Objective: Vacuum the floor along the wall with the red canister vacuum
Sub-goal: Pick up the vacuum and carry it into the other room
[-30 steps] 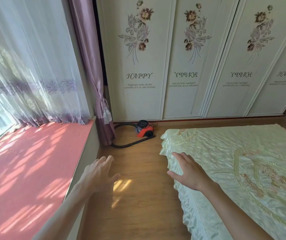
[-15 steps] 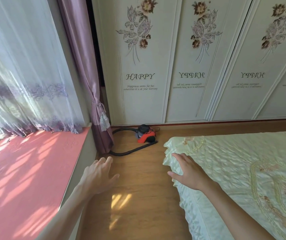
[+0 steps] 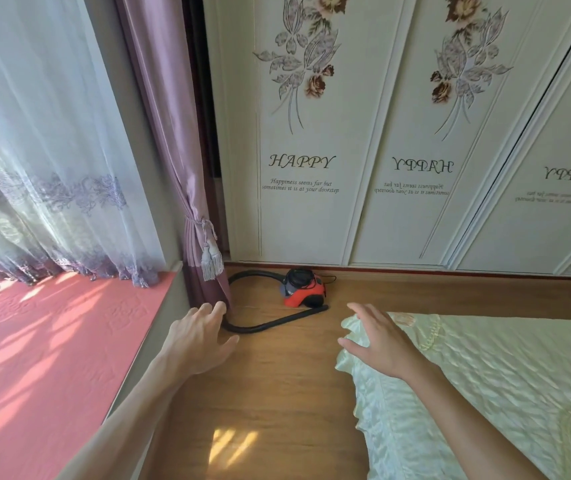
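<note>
Left hand (image 3: 201,341), right hand (image 3: 377,344) nearer 1 red canister vacuum (image 3: 303,288), 1 black hose (image 3: 270,325), fingers (image 3: 219,309) apart, empty

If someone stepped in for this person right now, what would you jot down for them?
Left hand: open, empty, reaching forward.
Right hand: open, empty, over the bed corner.
Red canister vacuum: on the floor by the wardrobe, black hose looped beside the purple curtain.
Done: nothing; vacuum not yet picked up.
Left: grab the hose, vacuum the floor along the wardrobe.
</note>
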Demonstrator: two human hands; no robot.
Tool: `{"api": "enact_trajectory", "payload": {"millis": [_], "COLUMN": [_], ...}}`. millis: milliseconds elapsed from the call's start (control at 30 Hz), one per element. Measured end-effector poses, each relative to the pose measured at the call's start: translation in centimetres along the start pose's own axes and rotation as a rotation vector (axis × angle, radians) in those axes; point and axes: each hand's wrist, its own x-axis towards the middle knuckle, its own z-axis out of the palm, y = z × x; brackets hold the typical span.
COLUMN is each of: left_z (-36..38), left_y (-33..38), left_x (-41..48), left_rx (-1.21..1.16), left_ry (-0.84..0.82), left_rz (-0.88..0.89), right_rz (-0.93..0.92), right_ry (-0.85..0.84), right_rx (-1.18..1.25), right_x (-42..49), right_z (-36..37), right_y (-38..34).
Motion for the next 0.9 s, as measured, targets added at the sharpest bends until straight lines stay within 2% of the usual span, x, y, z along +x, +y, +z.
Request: {"api": "enact_trajectory", "payload": {"millis": [333, 900], "left_z": [2.7, 7.0], "left_y": [-1.9, -5.5], "left_x": [11.1, 38.1], "left_rx": [0.014, 0.012], "left_ry": [-0.034, -0.106], "left_rz": [-0.012, 0.113], "right_rz": [-0.018, 0.137], "right_ry": [-0.005, 0.003], "right_rx": [0.017, 0.104], "right_x": [11.4, 33.8], "right_z": [0.1, -2.1], "right_y": [2.7, 7.5]}}
